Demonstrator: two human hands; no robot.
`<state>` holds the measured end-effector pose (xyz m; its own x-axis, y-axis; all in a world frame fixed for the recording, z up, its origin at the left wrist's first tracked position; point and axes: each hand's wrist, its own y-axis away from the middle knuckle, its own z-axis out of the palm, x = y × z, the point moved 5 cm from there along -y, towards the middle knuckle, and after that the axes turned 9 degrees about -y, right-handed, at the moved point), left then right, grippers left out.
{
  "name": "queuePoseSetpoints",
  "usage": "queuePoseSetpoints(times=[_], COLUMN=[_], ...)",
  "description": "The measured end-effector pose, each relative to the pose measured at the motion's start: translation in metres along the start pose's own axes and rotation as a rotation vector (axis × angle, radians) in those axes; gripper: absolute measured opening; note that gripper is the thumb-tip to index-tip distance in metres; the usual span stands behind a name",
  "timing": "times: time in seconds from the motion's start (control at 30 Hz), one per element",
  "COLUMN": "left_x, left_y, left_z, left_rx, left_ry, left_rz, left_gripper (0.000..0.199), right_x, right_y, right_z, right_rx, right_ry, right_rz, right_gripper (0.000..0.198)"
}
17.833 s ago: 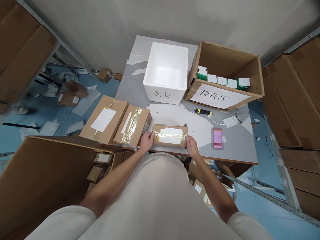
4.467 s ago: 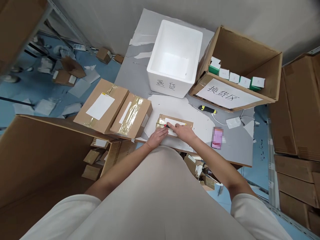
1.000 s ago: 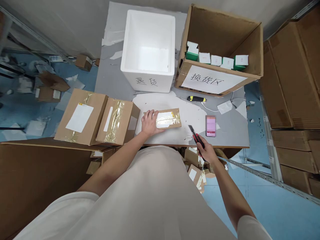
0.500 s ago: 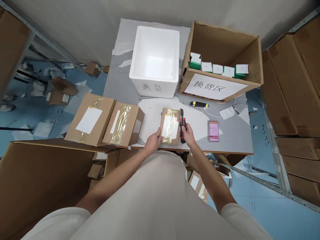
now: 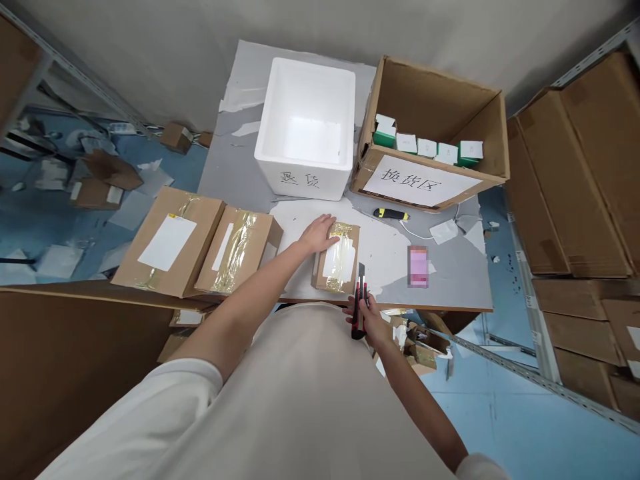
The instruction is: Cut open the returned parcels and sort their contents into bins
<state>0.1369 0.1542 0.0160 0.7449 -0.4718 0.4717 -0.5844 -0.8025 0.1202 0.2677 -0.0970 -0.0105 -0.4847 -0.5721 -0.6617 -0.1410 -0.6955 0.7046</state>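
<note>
A small taped cardboard box (image 5: pixel 340 261) with a white label lies on the table near its front edge. My left hand (image 5: pixel 319 235) rests at its far left corner, thumb on the top and fingers along the back edge, gripping it. In my right hand (image 5: pixel 371 319) is a red and black utility knife (image 5: pixel 359 308), its blade out and pointing away from me. The knife is just off the box's near right corner, over the table's front edge. Whether the blade touches the box I cannot tell.
Two larger taped boxes (image 5: pixel 167 241) (image 5: pixel 235 250) stand at the left. Behind are a white foam box (image 5: pixel 305 177) and a carton (image 5: pixel 430 183) holding several green-white boxes. A yellow-black cutter (image 5: pixel 391 214) and a blurred pink item (image 5: pixel 418 267) lie at the right.
My left hand has moved from the box's near left side up to its far left corner. My right hand has drawn the knife back towards me, and the blade now shows.
</note>
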Motion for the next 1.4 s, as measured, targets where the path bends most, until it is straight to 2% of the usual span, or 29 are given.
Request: queuePoseSetpoints(times=[0.07, 0.17, 0.3, 0.4, 0.47, 0.53, 0.6, 0.7, 0.77, 0.9, 1.03, 1.27, 1.4], left_x=[-0.003, -0.013, -0.025, -0.025, -0.022, -0.016, -0.008, 0.001, 0.001, -0.002, -0.001, 0.000, -0.001], left_y=[-0.004, 0.013, 0.067, 0.113, 0.133, 0.140, 0.133, 0.113, 0.104, 0.102, 0.106, 0.106, 0.107], left_z=[0.001, -0.001, -0.005, 0.010, 0.020, 0.022, 0.018, 0.017, 0.019, 0.022, 0.024, 0.024, 0.025], left_rx=[-0.023, 0.045, 0.155, 0.065, 0.058, 0.169, 0.259, 0.195, 0.124, 0.087, 0.092, 0.122, 0.155], left_ry=[-0.016, -0.055, -0.106, -0.035, 0.013, -0.011, -0.099, -0.232, -0.268, -0.267, -0.255, -0.222, -0.228], left_rz=[-0.007, -0.171, -0.475, -0.642, -0.678, -0.627, -0.476, -0.198, -0.113, -0.096, -0.099, -0.087, -0.067], left_gripper=[0.063, 0.058, 0.054, 0.064, 0.073, 0.079, 0.079, 0.067, 0.067, 0.088, 0.109, 0.111, 0.112], right_x=[-0.002, -0.015, -0.042, -0.064, -0.078, -0.089, -0.095, -0.096, -0.092, -0.078, -0.075, -0.083, -0.083], right_y=[0.001, -0.006, -0.028, -0.053, -0.069, -0.080, -0.082, -0.072, -0.061, -0.047, -0.042, -0.043, -0.045], right_z=[0.008, 0.011, -0.002, -0.010, -0.008, -0.003, 0.001, -0.008, -0.019, -0.032, -0.032, -0.032, -0.032], right_rx=[-0.004, 0.028, 0.089, 0.097, 0.089, 0.074, 0.040, 0.041, 0.060, -0.020, -0.048, -0.010, -0.055], right_ry=[-0.030, -0.018, 0.004, 0.072, 0.164, 0.246, 0.278, 0.303, 0.363, 0.447, 0.479, 0.505, 0.445], right_rz=[-0.024, -0.119, -0.260, -0.351, -0.399, -0.425, -0.429, -0.408, -0.352, -0.215, -0.187, -0.197, -0.158], right_gripper=[0.051, 0.050, 0.047, 0.048, 0.049, 0.050, 0.051, 0.052, 0.053, 0.060, 0.063, 0.061, 0.063])
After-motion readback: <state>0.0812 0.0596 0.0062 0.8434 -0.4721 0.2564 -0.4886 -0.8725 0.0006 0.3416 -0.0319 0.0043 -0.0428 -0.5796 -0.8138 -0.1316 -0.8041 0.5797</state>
